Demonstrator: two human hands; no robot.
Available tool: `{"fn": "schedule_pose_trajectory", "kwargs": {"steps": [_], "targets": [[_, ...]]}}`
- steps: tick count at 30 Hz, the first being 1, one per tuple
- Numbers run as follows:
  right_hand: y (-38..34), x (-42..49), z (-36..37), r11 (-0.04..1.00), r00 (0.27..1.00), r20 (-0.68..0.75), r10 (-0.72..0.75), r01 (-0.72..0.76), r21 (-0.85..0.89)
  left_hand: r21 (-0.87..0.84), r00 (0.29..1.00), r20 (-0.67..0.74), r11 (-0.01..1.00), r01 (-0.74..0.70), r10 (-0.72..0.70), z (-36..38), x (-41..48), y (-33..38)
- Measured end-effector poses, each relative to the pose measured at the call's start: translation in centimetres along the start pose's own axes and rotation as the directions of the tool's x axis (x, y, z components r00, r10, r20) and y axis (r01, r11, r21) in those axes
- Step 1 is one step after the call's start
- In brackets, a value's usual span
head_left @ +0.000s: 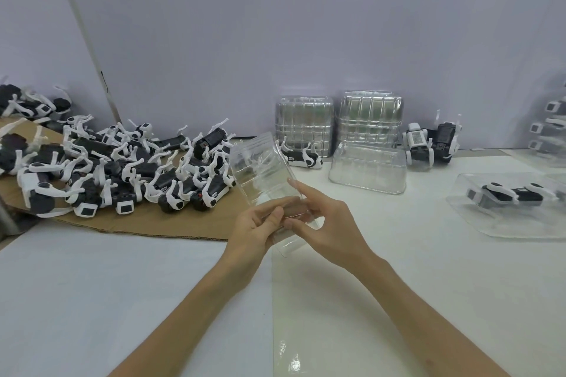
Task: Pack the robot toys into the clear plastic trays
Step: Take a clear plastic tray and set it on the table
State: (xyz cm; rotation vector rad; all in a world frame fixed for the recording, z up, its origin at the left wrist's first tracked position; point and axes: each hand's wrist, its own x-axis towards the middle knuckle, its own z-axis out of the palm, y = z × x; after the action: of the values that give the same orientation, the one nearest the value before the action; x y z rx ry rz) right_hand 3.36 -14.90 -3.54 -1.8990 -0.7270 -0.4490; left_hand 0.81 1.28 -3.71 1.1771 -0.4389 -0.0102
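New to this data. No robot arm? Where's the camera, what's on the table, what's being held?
No machine here: a single wide-angle camera worn on a person's head looks down at their bare hands. The left hand and right hand together hold an empty clear tray above the white table. On cardboard to the left lies a pile of black-and-white robot toys. Against the back wall stand stacked trays; on the right, a packed tray already holds a toy.

Two slim bare forearms end in a bare left hand (256,225) and bare right hand (326,219).
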Motion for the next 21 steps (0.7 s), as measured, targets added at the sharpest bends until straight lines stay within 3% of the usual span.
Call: {"fn": "schedule_pose_trajectory", "kwargs": {"steps": [14,21], "targets": [[-1.0,-0.2,0.5,1.000,1.000,-0.003,0.011,-0.011,0.004,0.083,0.975,-0.215,0.996,-0.036,0.053,-0.3,-0.1,0.1],[-1.3,-0.3,0.5,0.999,0.999,0.006,0.037,-0.037,-0.023,0.125,0.975,-0.212,0.991,-0.036,0.063,-0.6,-0.2,0.7]]}}
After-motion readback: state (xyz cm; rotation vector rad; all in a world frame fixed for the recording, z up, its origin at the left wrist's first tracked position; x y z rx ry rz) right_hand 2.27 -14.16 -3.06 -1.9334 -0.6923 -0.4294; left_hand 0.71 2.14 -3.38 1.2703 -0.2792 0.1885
